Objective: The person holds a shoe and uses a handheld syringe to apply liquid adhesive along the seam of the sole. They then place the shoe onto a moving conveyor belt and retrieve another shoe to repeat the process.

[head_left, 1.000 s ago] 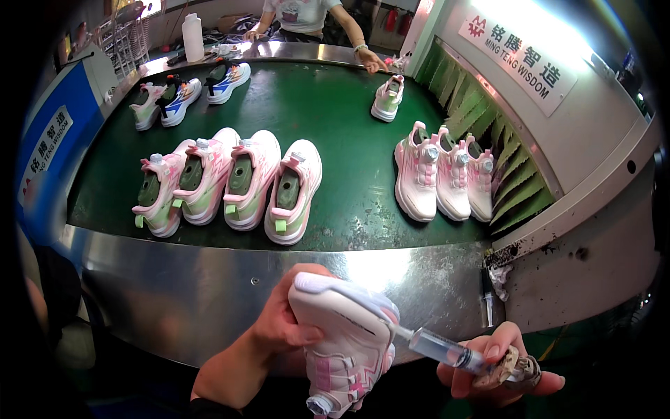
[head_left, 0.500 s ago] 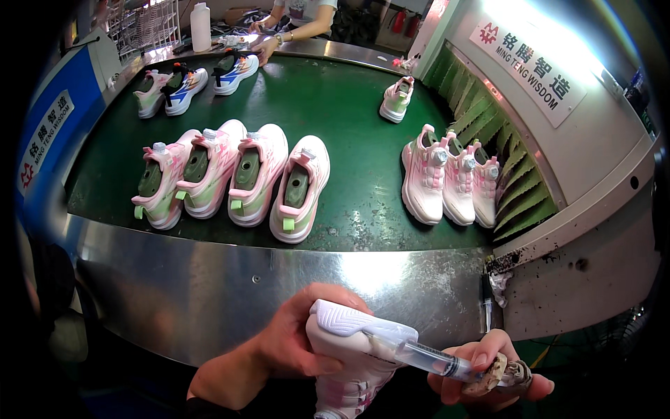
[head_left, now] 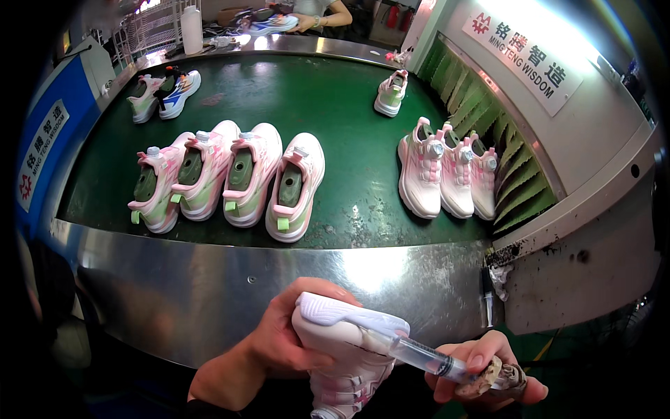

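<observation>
My left hand (head_left: pixel 279 342) grips a white and pink shoe (head_left: pixel 345 356) low in the view, sole edge turned up. My right hand (head_left: pixel 481 366) holds a clear syringe (head_left: pixel 419 355) with a glue-crusted end, its tip resting against the shoe's sole edge. Both hands are below the steel rim (head_left: pixel 230 279) of a green conveyor belt (head_left: pixel 279 112). Several pink and white shoes with green lasts (head_left: pixel 230 178) stand in a row on the belt just above my hands.
Three pink and white shoes (head_left: pixel 447 171) stand on the belt's right side, one single shoe (head_left: pixel 391 93) farther back, and a pair (head_left: pixel 162 96) at back left. Another person's hand (head_left: pixel 307 22) handles a shoe at the far end. A green slatted guard (head_left: pixel 488 133) lines the right.
The shoe in my left hand has sunk lower and turned so its sole edge faces up. The syringe stays against it. My view has shifted slightly toward the belt.
</observation>
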